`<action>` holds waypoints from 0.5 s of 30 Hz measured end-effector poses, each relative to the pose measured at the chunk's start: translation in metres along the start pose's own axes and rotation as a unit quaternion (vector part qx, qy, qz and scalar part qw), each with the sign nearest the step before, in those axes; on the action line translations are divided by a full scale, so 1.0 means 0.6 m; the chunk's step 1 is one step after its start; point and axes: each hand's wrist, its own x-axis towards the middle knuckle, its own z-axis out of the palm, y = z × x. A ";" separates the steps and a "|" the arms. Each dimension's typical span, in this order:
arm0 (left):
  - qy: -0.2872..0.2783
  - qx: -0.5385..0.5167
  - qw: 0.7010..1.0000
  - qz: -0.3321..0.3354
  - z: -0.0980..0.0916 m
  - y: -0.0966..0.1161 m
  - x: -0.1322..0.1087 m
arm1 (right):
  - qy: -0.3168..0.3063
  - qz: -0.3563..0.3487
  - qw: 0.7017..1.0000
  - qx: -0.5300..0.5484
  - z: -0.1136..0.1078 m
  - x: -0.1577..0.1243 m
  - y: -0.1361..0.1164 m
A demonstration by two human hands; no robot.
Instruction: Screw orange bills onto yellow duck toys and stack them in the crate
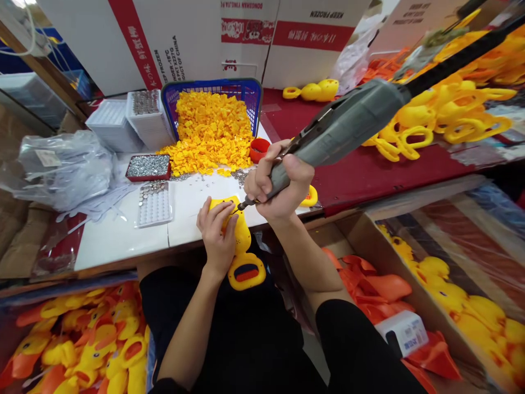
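Note:
My left hand (217, 230) is closed on a yellow plastic toy part (241, 235) at the edge of the white worktop, its looped handle pointing toward my lap. In my right hand (281, 183) is a grey electric screwdriver (344, 123), tilted down to the left. The bit's tip meets the toy beside my left fingertips; whether a screw sits under it I cannot make out. Just behind lie a heap of small yellow plastic pieces (213, 131), spilling from a blue basket (259, 104), and a red tray of screws (148, 166).
A white tray of button cells (155, 204) and a plastic bag (65, 169) lie left. Yellow handled parts (414, 137) are piled on the right. Boxes at both sides hold duck toys (98, 339) and orange parts (381, 287). A black cable (463, 52) runs up from the screwdriver.

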 end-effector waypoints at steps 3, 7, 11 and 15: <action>-0.005 0.011 1.000 -0.009 -0.001 0.007 0.001 | 0.020 -0.006 1.000 -0.023 0.003 0.001 -0.006; 0.016 0.015 1.000 -0.012 0.000 0.016 0.000 | 0.021 -0.037 0.999 -0.032 0.000 -0.001 -0.008; 0.022 0.040 0.999 -0.012 0.004 0.019 -0.002 | 0.034 -0.032 0.996 -0.072 -0.002 -0.005 -0.001; 0.021 0.038 0.999 -0.015 0.006 0.017 -0.002 | 0.045 -0.041 0.995 -0.080 -0.002 -0.012 0.007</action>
